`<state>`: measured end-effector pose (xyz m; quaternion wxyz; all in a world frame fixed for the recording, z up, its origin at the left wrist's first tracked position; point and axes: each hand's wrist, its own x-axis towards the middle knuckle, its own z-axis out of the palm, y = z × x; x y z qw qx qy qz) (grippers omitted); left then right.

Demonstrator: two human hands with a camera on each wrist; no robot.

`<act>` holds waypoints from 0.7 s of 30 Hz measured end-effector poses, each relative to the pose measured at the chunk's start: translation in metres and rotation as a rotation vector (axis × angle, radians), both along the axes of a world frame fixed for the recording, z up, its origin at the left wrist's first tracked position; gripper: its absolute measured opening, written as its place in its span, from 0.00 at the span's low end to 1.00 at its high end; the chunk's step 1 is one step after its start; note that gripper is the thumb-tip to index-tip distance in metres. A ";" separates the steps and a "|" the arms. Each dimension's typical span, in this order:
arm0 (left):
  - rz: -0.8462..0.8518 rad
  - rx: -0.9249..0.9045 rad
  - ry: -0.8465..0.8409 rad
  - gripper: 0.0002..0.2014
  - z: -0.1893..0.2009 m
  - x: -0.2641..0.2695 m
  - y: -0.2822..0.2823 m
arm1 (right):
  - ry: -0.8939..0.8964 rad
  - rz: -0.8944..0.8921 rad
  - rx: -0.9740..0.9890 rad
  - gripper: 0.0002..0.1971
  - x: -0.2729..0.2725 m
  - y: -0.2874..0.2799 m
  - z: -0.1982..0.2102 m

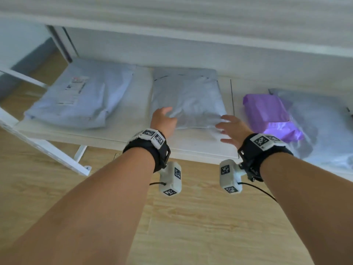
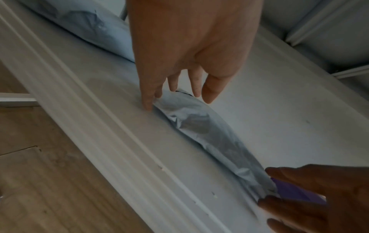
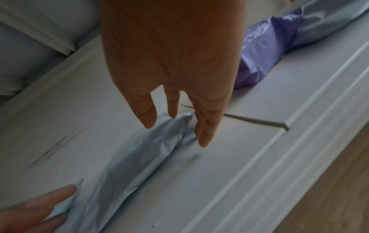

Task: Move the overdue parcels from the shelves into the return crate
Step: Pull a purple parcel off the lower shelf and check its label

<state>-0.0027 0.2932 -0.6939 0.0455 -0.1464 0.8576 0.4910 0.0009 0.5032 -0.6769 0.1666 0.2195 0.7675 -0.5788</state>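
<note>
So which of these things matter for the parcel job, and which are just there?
Job:
middle grey parcel, with the left hand and right hand at its near corners
labelled parcel
purple parcel
shelf

Just there:
wooden floor

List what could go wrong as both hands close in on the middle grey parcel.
1. The middle grey parcel is a limp, slick mailer; with the left hand and right hand open at its near corners, it may sag or slip.
2. The purple parcel lies right of the right hand; an elbow or sweep could knock it.
</note>
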 end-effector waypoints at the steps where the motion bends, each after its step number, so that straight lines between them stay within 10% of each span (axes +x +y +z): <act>1: -0.007 -0.002 -0.004 0.26 -0.005 -0.002 0.000 | 0.005 0.018 -0.009 0.26 -0.003 0.001 -0.005; 9: -0.007 -0.094 -0.025 0.27 -0.018 0.016 0.001 | 0.142 -0.086 0.088 0.07 0.010 0.002 -0.019; 16: -0.216 -0.646 0.110 0.54 0.002 0.066 0.004 | 0.147 -0.094 -0.248 0.08 0.056 -0.016 0.024; 21: -0.167 -0.524 0.437 0.26 0.029 0.093 0.011 | 0.204 0.061 -0.355 0.11 0.099 -0.024 0.080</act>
